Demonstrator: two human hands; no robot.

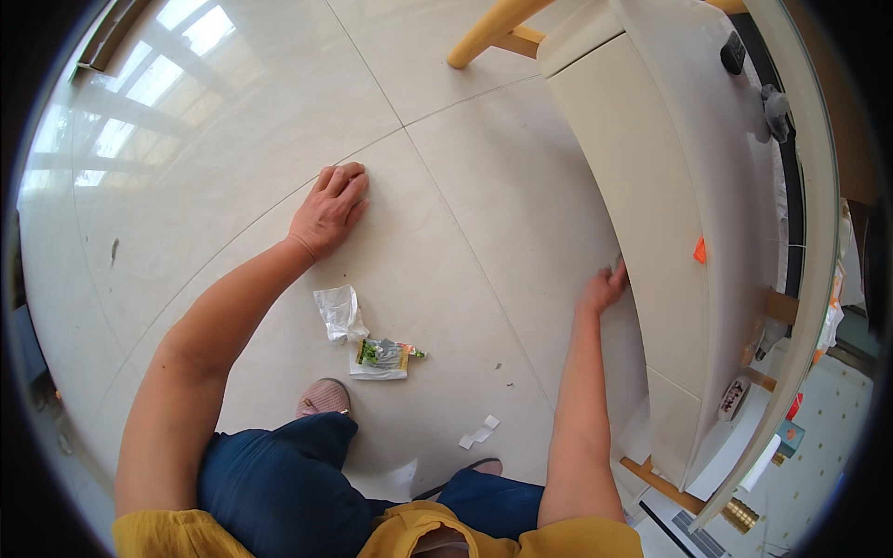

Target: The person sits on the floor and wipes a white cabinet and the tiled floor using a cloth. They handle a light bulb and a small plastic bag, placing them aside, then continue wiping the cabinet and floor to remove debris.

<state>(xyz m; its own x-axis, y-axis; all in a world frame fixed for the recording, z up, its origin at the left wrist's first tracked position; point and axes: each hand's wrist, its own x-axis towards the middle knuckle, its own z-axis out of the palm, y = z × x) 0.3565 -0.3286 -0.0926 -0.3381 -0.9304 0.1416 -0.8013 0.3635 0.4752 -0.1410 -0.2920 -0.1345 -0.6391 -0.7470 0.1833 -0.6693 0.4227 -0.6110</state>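
My left hand rests on the pale tiled floor with its fingers curled down; whether anything is under them cannot be seen. My right hand reaches to the lower edge of a cream cabinet, its fingertips partly hidden under it. Between my arms, near my left foot, lie a crumpled white wrapper and a clear plastic packet with green print, the two touching. Small white paper pieces lie nearer my right foot.
A wooden leg supports the cabinet's far end. On the cabinet's open shelf are an orange scrap, a black remote control, crumpled clear plastic and a light bulb. Small dark bits dot the floor.
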